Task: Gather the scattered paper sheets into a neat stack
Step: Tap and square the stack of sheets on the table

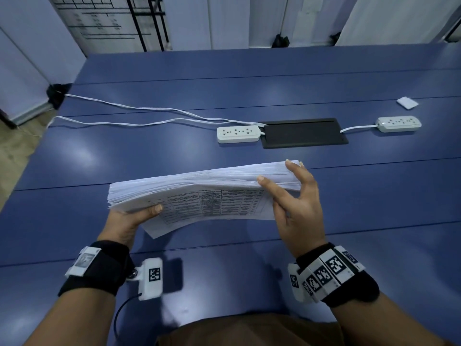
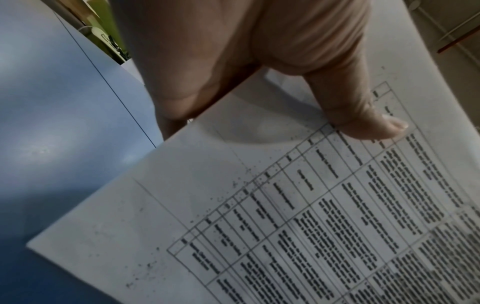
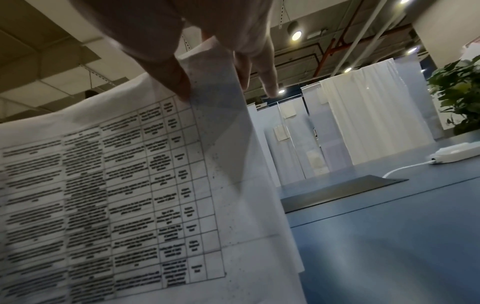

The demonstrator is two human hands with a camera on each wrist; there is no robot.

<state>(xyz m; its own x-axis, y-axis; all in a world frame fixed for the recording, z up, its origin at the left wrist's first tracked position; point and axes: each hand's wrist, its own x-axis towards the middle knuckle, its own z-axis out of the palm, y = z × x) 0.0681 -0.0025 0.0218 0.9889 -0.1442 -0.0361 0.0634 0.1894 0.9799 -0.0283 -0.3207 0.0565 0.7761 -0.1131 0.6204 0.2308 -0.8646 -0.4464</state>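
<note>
Thick stack of white printed paper sheets [image 1: 199,193], table-printed face toward me, held on edge above the blue panelled table [image 1: 174,151]. My left hand [image 1: 129,221] grips the stack's left end, thumb pressed on the printed face and fingers hidden behind; my right hand [image 1: 296,196] pinches the right end between thumb in front and fingers curled over the top edge. The sheet edges look fanned and uneven, and one sheet hangs lower than the rest. I judge the gathering done and the squaring in hand. The next move calls for loosening both grips slightly and tapping the lower edge on the table until the edges align, then laying the stack flat, short of the white power strip [image 1: 238,134] and black rectangular cable hatch [image 1: 303,133].
</note>
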